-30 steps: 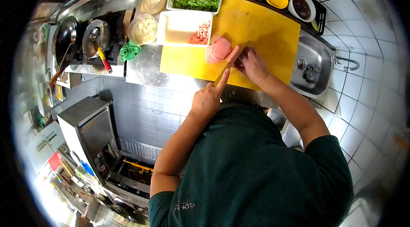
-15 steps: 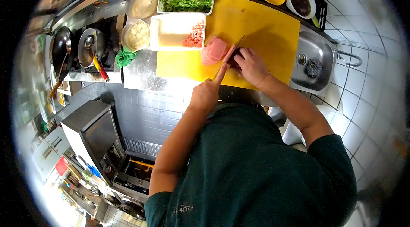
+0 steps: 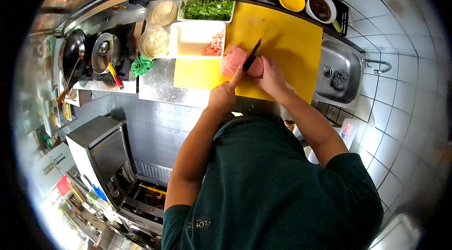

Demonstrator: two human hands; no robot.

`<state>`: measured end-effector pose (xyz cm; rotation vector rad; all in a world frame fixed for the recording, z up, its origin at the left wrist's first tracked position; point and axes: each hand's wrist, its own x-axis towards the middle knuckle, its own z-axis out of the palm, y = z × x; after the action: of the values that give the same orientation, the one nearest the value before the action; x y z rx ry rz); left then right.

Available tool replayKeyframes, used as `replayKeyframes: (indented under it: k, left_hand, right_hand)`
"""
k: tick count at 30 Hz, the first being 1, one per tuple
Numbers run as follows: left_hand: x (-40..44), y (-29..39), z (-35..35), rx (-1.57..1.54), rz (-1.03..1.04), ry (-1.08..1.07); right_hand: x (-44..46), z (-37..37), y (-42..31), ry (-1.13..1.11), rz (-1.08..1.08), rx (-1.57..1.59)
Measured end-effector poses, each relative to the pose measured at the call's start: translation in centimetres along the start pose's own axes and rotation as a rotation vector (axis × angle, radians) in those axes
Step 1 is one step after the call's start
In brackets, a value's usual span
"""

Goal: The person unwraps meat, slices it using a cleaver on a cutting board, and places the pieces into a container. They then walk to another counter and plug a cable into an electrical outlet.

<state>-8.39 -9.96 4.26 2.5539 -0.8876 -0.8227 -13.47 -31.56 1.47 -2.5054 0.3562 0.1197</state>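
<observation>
My left hand (image 3: 223,95) is closed around the handle of a kitchen knife (image 3: 253,54), its index finger stretched along the blade. The dark blade stands between a stack of pink ham slices (image 3: 233,59) on its left and a larger piece of ham (image 3: 255,68) on its right. My right hand (image 3: 272,77) grips that piece from the right side, fingertips on its top and edge. Both portions of ham lie on a yellow cutting board (image 3: 287,43). Just left of the slices sits a white tray (image 3: 188,39) partly filled with diced pink meat (image 3: 213,44).
A tray of chopped greens (image 3: 207,9) and bowls of pale food (image 3: 155,41) stand beyond and left. A sink (image 3: 346,92) adjoins the board's right side. Pans (image 3: 104,52) rest on the stove, near a green cloth (image 3: 141,65). A sauce bowl (image 3: 321,7) stands behind.
The view has shifted slightly. The knife blade has turned its dark face up, and the right hand has drawn back a little, exposing more of the ham piece.
</observation>
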Motion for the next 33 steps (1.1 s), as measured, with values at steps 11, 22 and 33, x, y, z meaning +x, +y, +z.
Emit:
replayKeyframes:
  k: [11,22,33]
  left_hand:
    - [-1.5,5.9,1.1,0.076,0.144,0.081]
    - [1.3,7.7,1.3,-0.862,0.279,0.147]
    - [-3.5,10.3,-4.9,-0.71,0.311,0.217]
  right_hand:
    - [-7.7,-5.4,7.6,0.007,0.268,1.386]
    - [-9.4,-9.4,5.6,-0.291,0.293,1.363]
    - [-7.7,-9.1,-0.6,-0.233,-0.27,0.555]
